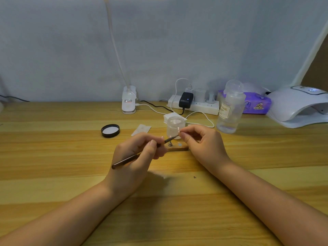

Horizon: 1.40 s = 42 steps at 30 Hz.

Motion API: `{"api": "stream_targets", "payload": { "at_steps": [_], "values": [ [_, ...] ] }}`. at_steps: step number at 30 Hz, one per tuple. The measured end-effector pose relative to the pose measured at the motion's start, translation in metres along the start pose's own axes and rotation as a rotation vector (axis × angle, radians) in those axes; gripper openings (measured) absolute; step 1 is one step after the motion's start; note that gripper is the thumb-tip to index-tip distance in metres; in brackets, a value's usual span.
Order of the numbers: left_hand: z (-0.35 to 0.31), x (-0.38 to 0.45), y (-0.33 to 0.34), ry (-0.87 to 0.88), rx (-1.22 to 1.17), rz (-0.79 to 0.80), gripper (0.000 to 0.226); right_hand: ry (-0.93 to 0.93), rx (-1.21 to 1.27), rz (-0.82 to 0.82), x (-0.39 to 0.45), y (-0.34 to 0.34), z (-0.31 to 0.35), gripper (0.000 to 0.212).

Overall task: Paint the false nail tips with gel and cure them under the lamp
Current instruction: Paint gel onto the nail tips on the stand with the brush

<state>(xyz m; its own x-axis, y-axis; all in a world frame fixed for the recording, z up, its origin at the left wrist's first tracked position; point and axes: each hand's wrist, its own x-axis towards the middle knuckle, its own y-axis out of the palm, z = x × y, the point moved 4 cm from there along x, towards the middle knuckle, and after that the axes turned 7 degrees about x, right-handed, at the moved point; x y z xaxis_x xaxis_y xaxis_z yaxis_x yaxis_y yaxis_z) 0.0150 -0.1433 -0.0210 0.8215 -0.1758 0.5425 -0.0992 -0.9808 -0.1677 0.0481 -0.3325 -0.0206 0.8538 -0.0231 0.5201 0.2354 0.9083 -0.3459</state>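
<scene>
Table (53, 153): light wood with long grain lines, it fills the lower part of the view.
Wall (53, 50): a pale grey-blue cloth hangs behind the table.
Black lid (110, 130): lies upside down on the table, left of the hands.
Desk lamp (129, 100): white clip base at the back edge, its thin neck goes up.
Left hand (136, 157): the fingers pinch a dark brush (134, 156), the tip points right.
Wooden holder (177, 148): small block between the two hands, with a metal peg.
Jar (175, 127): clear, open, just behind the holder.
Right hand (202, 142): thumb and forefinger pinch a small clear nail tip (180, 132), which touches the brush tip.
Power strip (195, 104): white, by the wall, with plugs.
Bottle (230, 107): clear, right of the jar.
Nail lamp (300, 105): white, far right.
</scene>
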Motion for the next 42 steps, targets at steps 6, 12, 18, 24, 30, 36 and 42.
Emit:
{"api": "stream_targets", "payload": {
  "at_steps": [6,12,18,24,30,36,42],
  "values": [
    [-0.002,0.003,0.002,0.062,0.122,-0.013,0.014,0.008,0.019,-0.007,0.000,0.001,0.000,0.011],
    [-0.007,0.003,0.004,0.158,0.333,0.038,0.016,-0.002,0.007,0.004,0.000,0.002,0.001,0.012],
    [-0.010,-0.001,0.002,0.098,0.307,-0.029,0.021,-0.012,0.000,0.007,-0.001,0.002,0.003,0.012],
    [-0.008,0.001,0.005,0.113,0.342,-0.035,0.017,-0.023,-0.015,0.009,-0.001,0.002,0.003,0.012],
    [-0.004,0.000,0.001,0.114,0.292,-0.003,0.018,-0.014,-0.006,0.002,0.000,0.001,0.003,0.011],
    [-0.003,0.000,0.003,0.089,0.287,-0.056,0.013,-0.013,0.002,0.011,-0.001,0.003,0.003,0.011],
    [-0.003,0.001,0.001,0.117,0.272,-0.009,0.015,-0.015,-0.009,0.015,0.000,0.003,0.001,0.011]
  ]
}}
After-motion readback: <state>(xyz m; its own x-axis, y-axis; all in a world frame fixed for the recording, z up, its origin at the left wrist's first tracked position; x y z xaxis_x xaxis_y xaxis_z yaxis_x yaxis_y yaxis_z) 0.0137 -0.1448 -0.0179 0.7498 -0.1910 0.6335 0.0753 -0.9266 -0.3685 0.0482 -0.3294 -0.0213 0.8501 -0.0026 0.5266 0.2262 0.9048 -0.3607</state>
